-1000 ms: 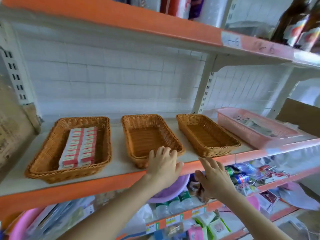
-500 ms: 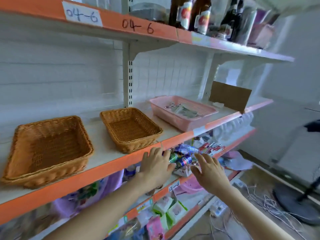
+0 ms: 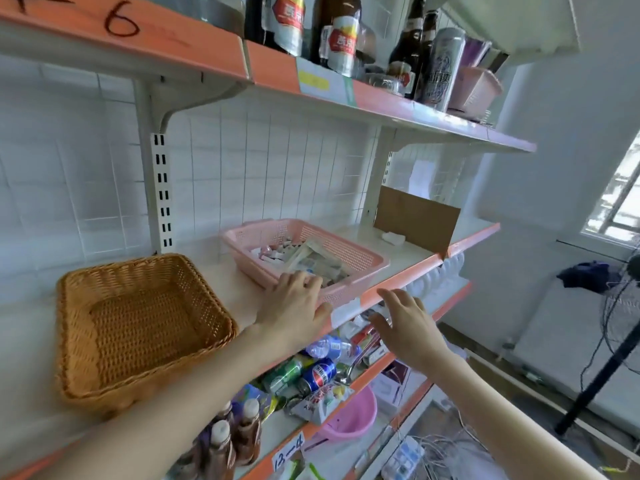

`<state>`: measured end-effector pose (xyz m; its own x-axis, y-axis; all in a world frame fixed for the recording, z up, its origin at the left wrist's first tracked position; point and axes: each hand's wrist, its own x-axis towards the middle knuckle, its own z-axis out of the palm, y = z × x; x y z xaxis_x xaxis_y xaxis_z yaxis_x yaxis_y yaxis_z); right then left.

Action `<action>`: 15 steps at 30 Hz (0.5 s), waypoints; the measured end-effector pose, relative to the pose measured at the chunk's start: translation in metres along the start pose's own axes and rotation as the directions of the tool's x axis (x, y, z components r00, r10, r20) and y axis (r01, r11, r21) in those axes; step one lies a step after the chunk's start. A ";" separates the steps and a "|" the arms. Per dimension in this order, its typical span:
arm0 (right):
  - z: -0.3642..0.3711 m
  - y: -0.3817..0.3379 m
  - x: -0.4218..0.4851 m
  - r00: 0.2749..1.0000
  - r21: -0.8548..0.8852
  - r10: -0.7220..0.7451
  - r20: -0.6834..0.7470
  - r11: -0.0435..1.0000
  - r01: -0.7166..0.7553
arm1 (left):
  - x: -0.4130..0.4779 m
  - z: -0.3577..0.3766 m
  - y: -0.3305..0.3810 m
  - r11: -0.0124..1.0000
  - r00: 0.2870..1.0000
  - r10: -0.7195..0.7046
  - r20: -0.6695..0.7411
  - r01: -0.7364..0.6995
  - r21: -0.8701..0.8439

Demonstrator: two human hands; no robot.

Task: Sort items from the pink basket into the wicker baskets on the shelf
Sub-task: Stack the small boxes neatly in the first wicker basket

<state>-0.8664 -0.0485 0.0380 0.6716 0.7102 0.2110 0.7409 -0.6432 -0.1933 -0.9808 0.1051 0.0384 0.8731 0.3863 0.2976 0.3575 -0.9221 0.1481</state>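
A pink plastic basket (image 3: 360,252) stands on the white shelf, holding several small packets and sachets (image 3: 304,259). My left hand (image 3: 294,306) lies at its near left corner, fingers straight, fingertips over the rim. My right hand (image 3: 407,322) hovers open just below the shelf's orange front edge, to the right of the basket, holding nothing. An empty wicker basket (image 3: 138,323) sits on the shelf to the left, beside my left forearm.
A cardboard piece (image 3: 415,221) leans at the shelf's right end. Bottles and a can (image 3: 440,64) fill the shelf above. Below are drink cans (image 3: 304,374), bottles and a pink bowl (image 3: 349,415). A fan stand (image 3: 595,379) and cables occupy the floor at right.
The view has swung right: two wicker baskets left the frame and the pink basket came near. Both hands moved right along the shelf edge; my left hand now reaches the pink basket's corner.
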 end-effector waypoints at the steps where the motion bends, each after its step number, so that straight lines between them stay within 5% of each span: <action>1: -0.003 0.003 0.017 1.000 0.001 -0.016 -0.008 1.000 0.016 | 0.014 0.000 -0.002 1.000 1.000 -0.009 -0.007 0.009 0.004; 15: 0.014 0.024 0.140 0.980 0.083 -0.194 0.033 0.978 0.191 | 0.104 0.032 -0.028 0.982 0.982 -0.185 -0.041 0.187 0.029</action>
<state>-0.7546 0.0392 0.0499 0.5145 0.8305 0.2133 0.8528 -0.4698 -0.2280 -0.8900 0.1704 0.0352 0.7773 0.5512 0.3033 0.5236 -0.8340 0.1738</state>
